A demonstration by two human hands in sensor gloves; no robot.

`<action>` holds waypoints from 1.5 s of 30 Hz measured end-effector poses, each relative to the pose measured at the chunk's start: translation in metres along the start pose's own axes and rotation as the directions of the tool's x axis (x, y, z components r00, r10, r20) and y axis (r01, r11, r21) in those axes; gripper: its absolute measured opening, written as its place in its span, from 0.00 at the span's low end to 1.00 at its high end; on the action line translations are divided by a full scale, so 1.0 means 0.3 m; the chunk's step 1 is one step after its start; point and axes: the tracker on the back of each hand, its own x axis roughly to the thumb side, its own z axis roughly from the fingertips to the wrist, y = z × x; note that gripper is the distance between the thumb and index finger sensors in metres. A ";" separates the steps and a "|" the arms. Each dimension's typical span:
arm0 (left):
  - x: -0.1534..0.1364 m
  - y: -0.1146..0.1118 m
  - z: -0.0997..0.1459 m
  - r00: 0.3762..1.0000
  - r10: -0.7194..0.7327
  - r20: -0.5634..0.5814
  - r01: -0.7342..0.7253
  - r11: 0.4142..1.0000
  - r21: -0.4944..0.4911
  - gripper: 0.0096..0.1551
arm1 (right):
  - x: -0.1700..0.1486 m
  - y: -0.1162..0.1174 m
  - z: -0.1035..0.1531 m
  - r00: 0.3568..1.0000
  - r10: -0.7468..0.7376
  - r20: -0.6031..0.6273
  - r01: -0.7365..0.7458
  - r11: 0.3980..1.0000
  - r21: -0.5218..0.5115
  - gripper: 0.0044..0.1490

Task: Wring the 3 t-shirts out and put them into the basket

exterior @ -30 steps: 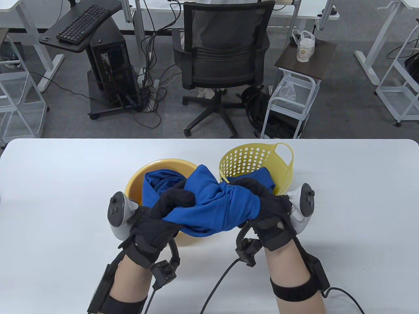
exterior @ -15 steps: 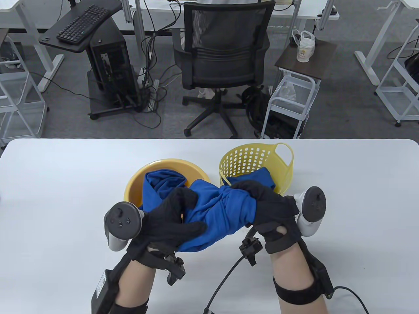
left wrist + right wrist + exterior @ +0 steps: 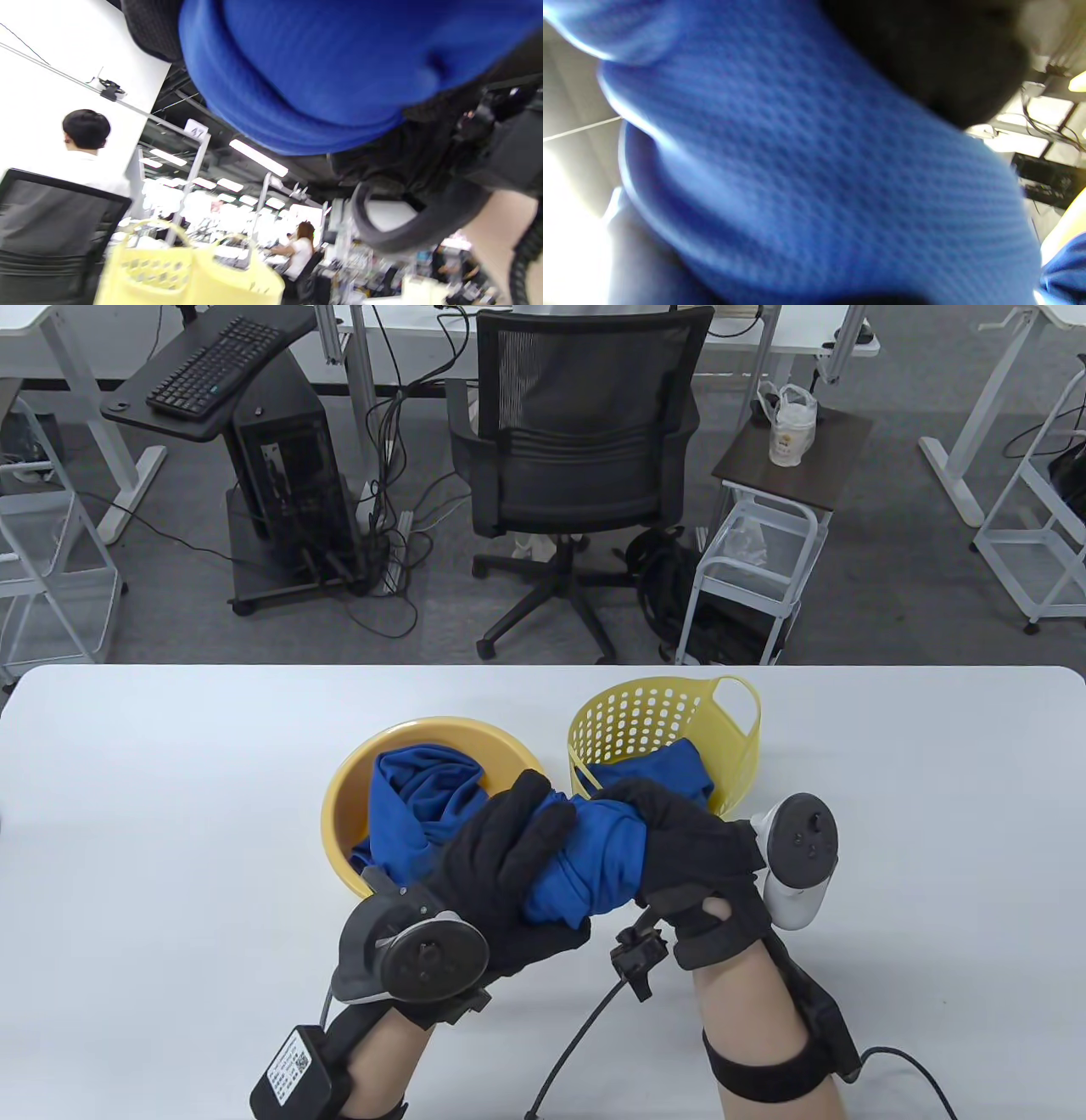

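Blue t-shirt (image 3: 594, 857) bunched into a short roll above the table's near side, in front of yellow bowl (image 3: 339, 806) and basket (image 3: 738, 729); gripped by left hand (image 3: 501, 874) and right hand (image 3: 687, 848), fingers curled round opposite ends. Judged soft, limp, probably wet-heavy and slippery: best held at the ends and twisted opposite ways. Roll's middle and underside hidden under gloves; right wrist view blurred cloth only; wetness not discernible.

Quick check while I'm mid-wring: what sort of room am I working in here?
Most likely an office or lab workspace, not a laundry room. Beyond the white table stand a mesh office chair, a desktop computer tower under a keyboard stand, and more white desks. The left wrist view shows rows of ceiling lights and people seated at workstations.
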 end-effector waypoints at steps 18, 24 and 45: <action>-0.313 0.022 0.062 0.249 0.909 -0.334 -0.933 0.318 0.168 0.47 | 0.085 0.232 0.050 0.372 0.798 0.473 -0.851 0.497 -0.169 0.58; -0.300 -0.026 0.050 0.268 0.842 -0.468 -0.953 0.303 -0.001 0.40 | 0.007 0.279 0.068 0.095 0.892 0.442 -0.799 0.333 -0.501 0.78; -0.256 -0.072 0.017 0.658 0.551 -0.513 -0.731 0.631 -0.260 0.40 | -0.011 0.256 0.057 -0.052 0.823 0.566 -0.855 0.257 -0.451 0.64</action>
